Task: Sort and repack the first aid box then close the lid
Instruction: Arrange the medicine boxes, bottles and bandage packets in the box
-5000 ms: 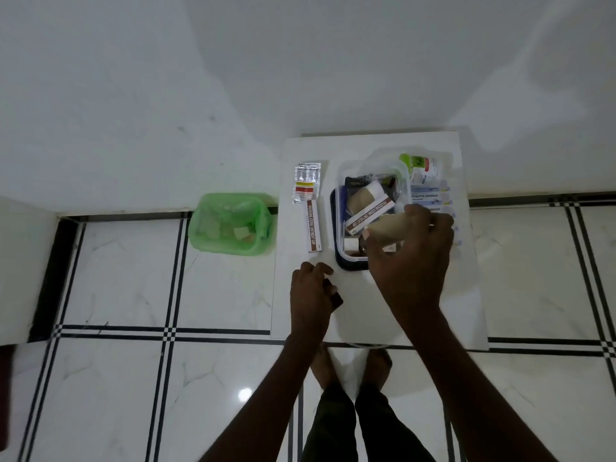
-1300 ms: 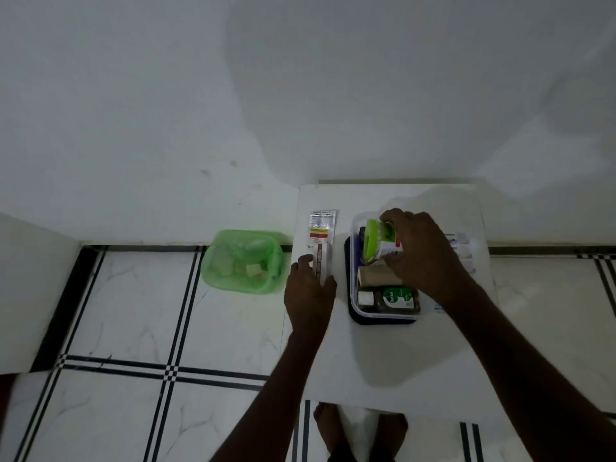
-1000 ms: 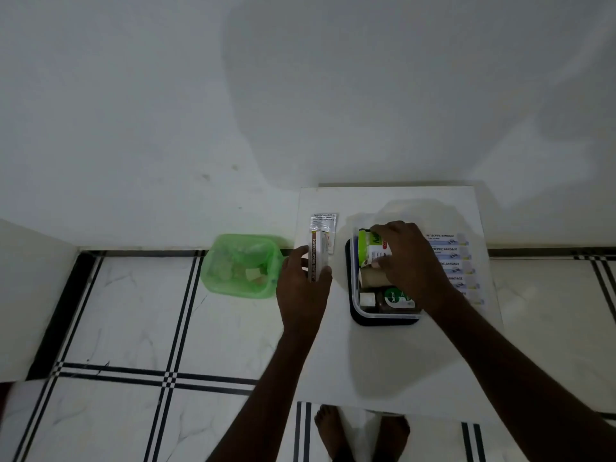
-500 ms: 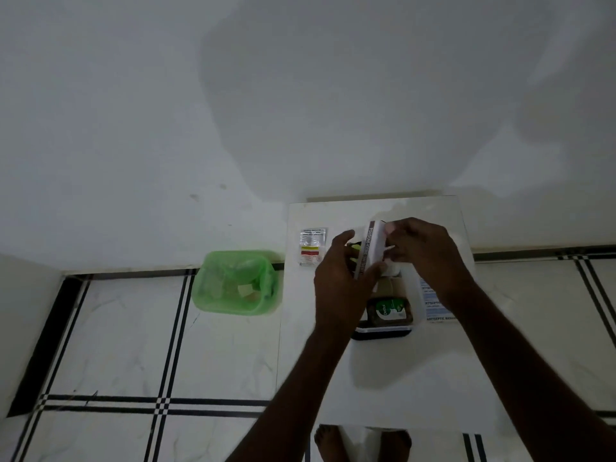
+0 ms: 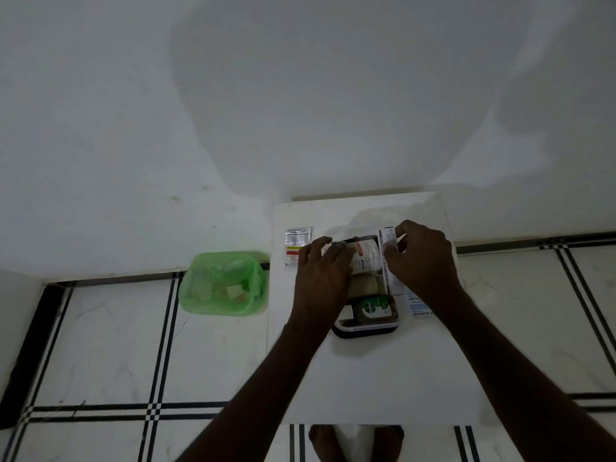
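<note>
The first aid box (image 5: 366, 330), a clear tub on a dark base, stands open on the white table (image 5: 366, 378). Inside it lie a white bottle (image 5: 365, 258), a tan bandage roll (image 5: 363, 285) and a green-labelled Dettol bottle (image 5: 371, 310). My right hand (image 5: 420, 258) pinches a long white ointment carton (image 5: 388, 261), held on edge along the box's right side. My left hand (image 5: 325, 275) lies over the box's left side and covers the white bottle's cap end; its grip is hidden.
A tablet sachet (image 5: 296, 245) lies on the table left of the box. Antiseptic bandage strips (image 5: 418, 306) show at the right, partly under my right wrist. A green basket (image 5: 223, 285) with scraps stands on the floor to the left. My bare feet show below the table.
The long carton has gone from my left hand to my right and moved to the box's right side. The white bottle now lies in the box. My left hand has dropped onto the box.
</note>
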`<state>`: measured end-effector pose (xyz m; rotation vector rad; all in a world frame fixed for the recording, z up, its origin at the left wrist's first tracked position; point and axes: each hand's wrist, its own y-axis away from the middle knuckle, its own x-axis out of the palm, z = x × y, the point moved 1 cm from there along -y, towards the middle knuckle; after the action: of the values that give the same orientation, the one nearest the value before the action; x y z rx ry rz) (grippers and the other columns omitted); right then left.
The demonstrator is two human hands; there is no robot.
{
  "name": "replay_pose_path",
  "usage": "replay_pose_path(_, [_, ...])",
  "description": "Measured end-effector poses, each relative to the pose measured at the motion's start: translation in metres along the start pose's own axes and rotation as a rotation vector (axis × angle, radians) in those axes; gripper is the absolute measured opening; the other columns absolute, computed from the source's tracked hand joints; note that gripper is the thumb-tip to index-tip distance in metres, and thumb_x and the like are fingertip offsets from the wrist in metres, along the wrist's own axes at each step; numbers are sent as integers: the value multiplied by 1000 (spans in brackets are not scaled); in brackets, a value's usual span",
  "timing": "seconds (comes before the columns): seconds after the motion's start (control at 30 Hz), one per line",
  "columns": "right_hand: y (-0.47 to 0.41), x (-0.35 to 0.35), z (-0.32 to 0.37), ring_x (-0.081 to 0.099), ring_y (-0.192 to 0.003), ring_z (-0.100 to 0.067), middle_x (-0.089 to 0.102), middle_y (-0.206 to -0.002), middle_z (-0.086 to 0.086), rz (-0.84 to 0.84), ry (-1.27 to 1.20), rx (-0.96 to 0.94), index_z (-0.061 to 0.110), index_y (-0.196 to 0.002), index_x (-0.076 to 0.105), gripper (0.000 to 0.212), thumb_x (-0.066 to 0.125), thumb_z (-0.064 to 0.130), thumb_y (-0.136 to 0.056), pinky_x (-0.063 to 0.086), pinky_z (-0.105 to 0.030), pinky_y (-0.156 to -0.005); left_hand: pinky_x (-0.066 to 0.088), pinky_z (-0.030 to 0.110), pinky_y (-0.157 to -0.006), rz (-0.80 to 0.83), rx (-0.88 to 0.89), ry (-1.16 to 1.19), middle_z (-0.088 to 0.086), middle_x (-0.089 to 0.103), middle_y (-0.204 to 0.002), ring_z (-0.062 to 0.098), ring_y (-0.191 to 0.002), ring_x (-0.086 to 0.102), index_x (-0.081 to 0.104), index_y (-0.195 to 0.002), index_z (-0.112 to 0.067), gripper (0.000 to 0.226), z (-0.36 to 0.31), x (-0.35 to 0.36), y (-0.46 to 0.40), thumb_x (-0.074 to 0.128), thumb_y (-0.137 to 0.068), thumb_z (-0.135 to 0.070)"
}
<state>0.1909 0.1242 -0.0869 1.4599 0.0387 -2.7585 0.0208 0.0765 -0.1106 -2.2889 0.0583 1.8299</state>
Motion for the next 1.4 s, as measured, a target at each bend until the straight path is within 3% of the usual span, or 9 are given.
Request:
replay_pose_path(0.2, [7, 19, -8, 68, -90, -31, 65, -107, -13, -21, 81, -47, 11, -125, 54, 48, 73, 21, -82, 57, -37, -71, 34, 36, -96, -89, -8, -29, -9, 73, -119, 27, -121, 57, 71, -116, -24, 37, 15, 1, -3, 69, -80, -15])
replay_pose_path(0.5, [27, 34, -10, 43, -134, -35, 43, -149, -19, 102, 186, -104, 14, -147, 40, 62, 63, 17, -90, 52, -47, -93, 48, 44, -102, -19, -43, 72, 3, 72, -122, 34, -126, 56, 72, -116, -16, 39, 14, 9, -3, 72, -78, -7])
replay_pose_path(0.67, [31, 30, -4, 47, -131, -34, 49, -144, -19, 122, 122, -73, 11, -146, 41, 58, 61, 16, -91, 49, -45, -97, 47, 40, -104, -116, -7, 148, 8, 72, -123, 34, -122, 58, 72, -117, -12, 36, 10, 1, -1, 71, -81, -7])
replay_pose_path(0.77, [32, 25, -10, 51, -128, -29, 55, -139, -15, 12, 47, -84, 11, -138, 49, 47, 59, 15, -92, 46, -40, -102, 47, 39, -102, -243, -189, 337, 8, 71, -122, 29, -118, 59, 68, -123, -12, 33, 20, -8, 3, 63, -91, -19])
replay_pose_path(0.83, [28, 22, -20, 64, -108, -27, 67, -119, -14, -117, -16, -27, 10, -126, 56, 33, 57, 14, -93, 53, -35, -90, 51, 36, -88, -346, -353, 357, 10, 74, -106, 28, -101, 64, 70, -113, -11, 27, 41, -1, 1, 60, -90, -19])
replay_pose_path(0.93, [20, 22, -42, 67, -88, -28, 70, -97, -13, -197, 43, 132, 9, -110, 60, 19, 56, 14, -93, 53, -32, -70, 55, 40, -76, -196, -524, 384, 12, 70, -99, 31, -89, 68, 68, -110, -11, 25, 73, 17, -3, 61, -88, -21])
replay_pose_path(1.1, [23, 42, -71, 54, -107, -44, 57, -115, -27, 31, 220, 423, -1, -123, 48, 56, 73, 29, -82, 49, -51, -85, 51, 43, -81, 98, -663, 243, 16, 61, -117, 35, -107, 59, 57, -124, -8, 53, 86, 40, -13, 73, -83, -38])
replay_pose_path(1.33, [28, 58, -77, 51, -111, -43, 51, -120, -26, 1, 282, 422, 3, -132, 42, 83, 83, 37, -69, 48, -53, -87, 51, 41, -81, 38, -832, 368, 19, 63, -115, 37, -102, 64, 53, -120, -3, 67, 87, 57, -25, 87, -69, -30])
replay_pose_path(1.4, [25, 59, -78, 50, -111, -43, 50, -120, -25, -1, 251, 434, 4, -133, 40, 88, 86, 35, -65, 47, -53, -86, 49, 34, -78, -6, -872, 465, 16, 71, -108, 33, -99, 67, 62, -112, -4, 54, 91, 55, -26, 86, -69, -26])
